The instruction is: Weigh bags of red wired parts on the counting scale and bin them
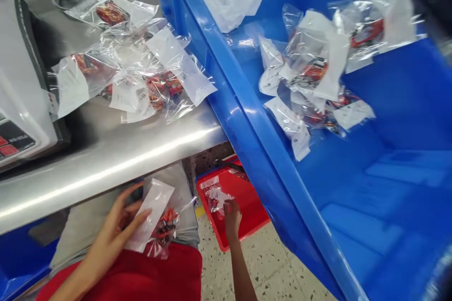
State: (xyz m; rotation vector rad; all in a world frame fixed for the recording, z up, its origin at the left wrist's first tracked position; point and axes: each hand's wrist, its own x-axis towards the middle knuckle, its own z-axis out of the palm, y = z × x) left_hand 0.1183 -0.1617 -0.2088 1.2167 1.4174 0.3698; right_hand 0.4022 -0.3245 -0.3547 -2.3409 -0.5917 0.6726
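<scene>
My left hand is low at the left, in front of my lap, with its fingers closed around a clear plastic bag that holds a red and black item and a white slip. My right hand reaches down to a red tray on the floor. Its fingers are curled at the edge of another clear bag lying in that tray.
A steel table carries several similar clear bags and a grey machine at the left. A large tilted blue bin fills the right, with several bags inside. A red cloth and speckled floor lie below.
</scene>
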